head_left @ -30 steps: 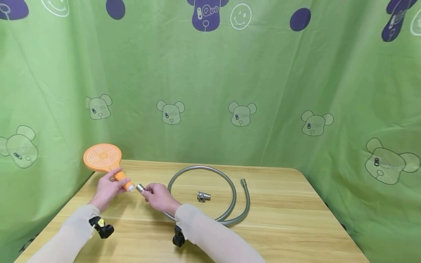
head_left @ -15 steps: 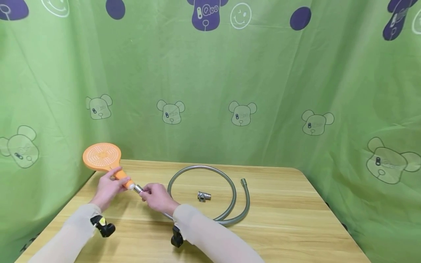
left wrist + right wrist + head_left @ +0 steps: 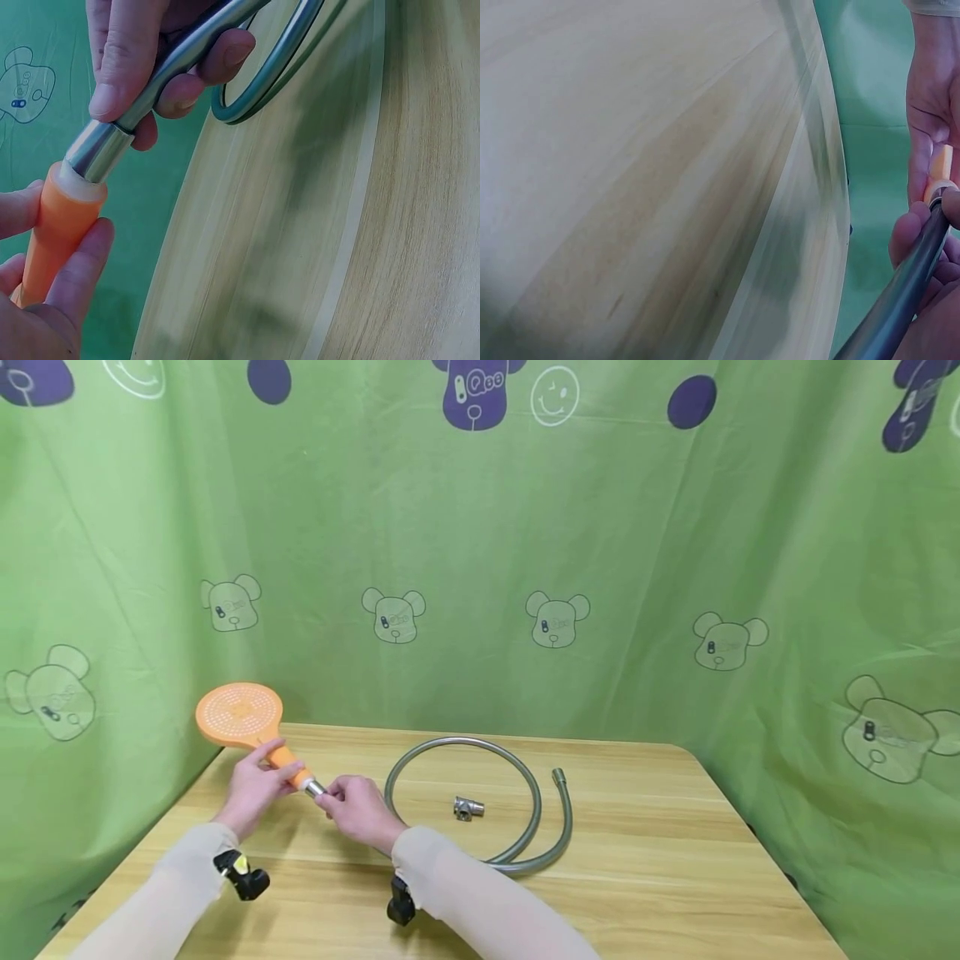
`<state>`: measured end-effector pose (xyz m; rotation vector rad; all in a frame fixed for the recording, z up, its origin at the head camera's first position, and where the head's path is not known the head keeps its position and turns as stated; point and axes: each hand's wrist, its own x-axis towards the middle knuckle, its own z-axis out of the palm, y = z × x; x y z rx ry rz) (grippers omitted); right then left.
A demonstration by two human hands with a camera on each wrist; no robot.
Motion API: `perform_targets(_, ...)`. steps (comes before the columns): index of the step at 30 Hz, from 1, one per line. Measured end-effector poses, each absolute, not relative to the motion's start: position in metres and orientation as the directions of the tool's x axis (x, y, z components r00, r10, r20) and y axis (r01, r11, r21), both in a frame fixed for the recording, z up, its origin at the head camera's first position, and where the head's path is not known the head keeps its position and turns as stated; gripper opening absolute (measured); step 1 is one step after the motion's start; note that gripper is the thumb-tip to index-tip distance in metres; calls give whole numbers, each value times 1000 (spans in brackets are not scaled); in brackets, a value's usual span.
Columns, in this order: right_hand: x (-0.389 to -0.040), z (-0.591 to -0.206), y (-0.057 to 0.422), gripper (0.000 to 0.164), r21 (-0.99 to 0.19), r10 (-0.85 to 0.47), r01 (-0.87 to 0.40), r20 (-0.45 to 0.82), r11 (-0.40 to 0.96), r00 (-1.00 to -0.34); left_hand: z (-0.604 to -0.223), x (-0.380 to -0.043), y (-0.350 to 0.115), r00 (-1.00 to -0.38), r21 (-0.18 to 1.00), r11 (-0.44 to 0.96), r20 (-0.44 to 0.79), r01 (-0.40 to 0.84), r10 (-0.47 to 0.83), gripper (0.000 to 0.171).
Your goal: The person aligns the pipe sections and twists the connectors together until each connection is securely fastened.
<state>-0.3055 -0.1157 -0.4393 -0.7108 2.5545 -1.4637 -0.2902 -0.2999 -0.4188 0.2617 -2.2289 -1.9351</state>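
An orange shower head (image 3: 240, 713) with a round, perforated face is raised over the table's left side. My left hand (image 3: 253, 787) grips its handle (image 3: 61, 225) between thumb and fingers. At the handle's white end sits the metal end fitting (image 3: 97, 150) of a grey shower hose (image 3: 534, 810), the two meeting in line. My right hand (image 3: 358, 810) pinches the hose just behind that fitting, fingers curled round it in the left wrist view. In the right wrist view the hose (image 3: 900, 300) runs away from the right hand toward the camera.
The hose loops across the wooden table (image 3: 645, 860), its other end (image 3: 558, 775) lying free at the right. Inside the loop lies a small metal tee valve (image 3: 468, 808). A green printed curtain (image 3: 465, 527) surrounds the table at the back and sides.
The right hand has brought the hose fitting leftward against the shower head's white end, closing the gap between them. The left hand keeps its grip. The valve stays put.
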Motion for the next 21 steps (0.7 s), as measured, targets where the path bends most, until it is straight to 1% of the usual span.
perform_targets(6, -305, -439, -117, 18, -818, -437, -365, 157, 445, -885, -418, -288, -298, -966, 991, 133, 34, 0, -257, 76)
perform_targets(11, -304, -439, -118, 18, -796, -438, -387, 173, 465, -882, -420, -287, -296, -949, 983, 180, 81, 26, -305, 74)
perform_targets(14, -304, -439, -119, 19, -798, -441, -383, 166, 465, -882, -421, -285, -295, -937, 981, 192, 96, 32, -336, 73)
perform_targets(21, -304, -438, -120, 21, -819, -443, -350, 133, 454, -887, -421, -284, -292, -925, 986, 161, 92, 34, -369, 75)
